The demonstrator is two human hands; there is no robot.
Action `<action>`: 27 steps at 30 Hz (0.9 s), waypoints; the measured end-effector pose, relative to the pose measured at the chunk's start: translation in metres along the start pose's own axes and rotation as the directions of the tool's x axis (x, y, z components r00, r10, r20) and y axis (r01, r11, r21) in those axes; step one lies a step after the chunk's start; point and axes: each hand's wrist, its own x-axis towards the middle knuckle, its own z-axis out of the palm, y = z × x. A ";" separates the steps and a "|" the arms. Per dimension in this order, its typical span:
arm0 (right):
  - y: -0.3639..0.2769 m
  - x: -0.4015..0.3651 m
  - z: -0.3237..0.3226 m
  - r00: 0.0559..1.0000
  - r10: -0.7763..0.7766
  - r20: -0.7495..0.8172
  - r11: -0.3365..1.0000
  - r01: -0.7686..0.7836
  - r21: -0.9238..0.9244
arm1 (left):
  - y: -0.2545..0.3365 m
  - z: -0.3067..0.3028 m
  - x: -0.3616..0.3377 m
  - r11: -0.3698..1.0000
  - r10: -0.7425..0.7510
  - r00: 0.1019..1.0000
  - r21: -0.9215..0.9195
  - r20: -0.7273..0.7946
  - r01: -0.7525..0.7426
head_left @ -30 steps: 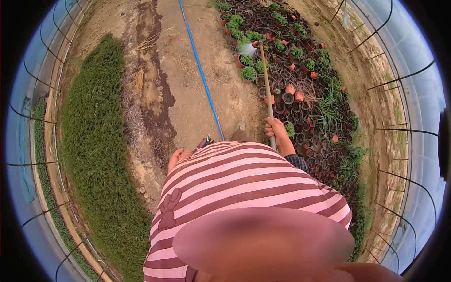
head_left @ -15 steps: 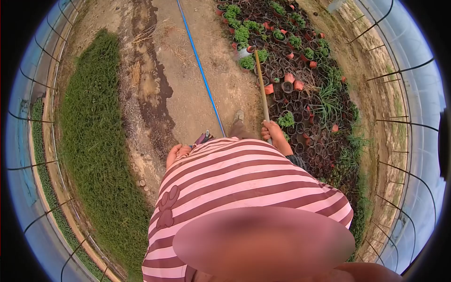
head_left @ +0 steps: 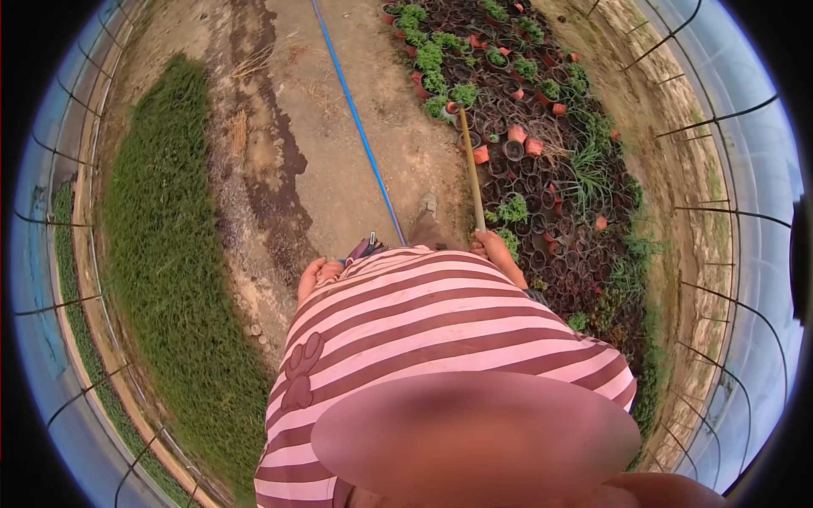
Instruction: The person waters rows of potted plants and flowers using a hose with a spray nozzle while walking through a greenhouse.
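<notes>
My right hand (head_left: 494,246) is closed around a long wooden pole (head_left: 472,169), low on the right in front of the striped shirt (head_left: 423,313). The pole reaches forward along the edge of the potted plants. At its far end a small reddish and pale part (head_left: 451,109) shows among green leaves; its shape is hard to make out. My left hand (head_left: 315,276) is curled by the shirt's left edge, with a bit of blue beside the fingers. What it holds, if anything, is hidden. A dark purple item with a zip (head_left: 366,247) sits at my waist.
A blue hose (head_left: 356,114) runs along the dirt path (head_left: 330,178). Dense low green growth (head_left: 161,229) fills the left. To the right are many dark pots (head_left: 532,233), some reddish ones and leafy plants (head_left: 429,59). Curved frames with plastic film (head_left: 754,161) stand at both sides.
The pole's far end has shifted slightly toward me, and its pale part, clearer before, is now mostly covered by leaves. My right hand has drawn back a little. The left hand stays put.
</notes>
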 end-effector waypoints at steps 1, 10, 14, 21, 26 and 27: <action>0.000 0.000 -0.001 1.000 0.002 0.008 1.000 -0.002 0.016 | 0.001 0.001 0.001 1.000 -0.013 1.000 -0.008 -0.003 0.013; -0.007 -0.004 0.000 0.992 -0.114 -0.058 0.993 0.114 0.008 | 0.007 0.001 0.003 1.000 0.010 1.000 0.000 -0.023 -0.010; -0.019 -0.014 0.010 0.980 -0.166 -0.108 0.984 0.158 -0.079 | 0.017 -0.001 0.006 0.992 0.033 0.998 0.121 -0.046 -0.027; -0.021 -0.011 0.011 0.985 -0.135 -0.106 0.988 0.126 -0.090 | 0.002 0.007 0.007 0.752 0.500 0.853 0.564 -0.152 -0.341; -0.013 -0.002 0.008 0.995 -0.068 -0.074 0.996 0.064 -0.057 | 0.024 0.001 0.007 0.966 0.165 0.979 0.217 -0.116 -0.137; -0.011 -0.002 0.009 0.996 -0.057 -0.072 0.997 0.053 -0.052 | 0.024 0.000 0.007 0.968 0.167 0.980 0.209 -0.107 -0.142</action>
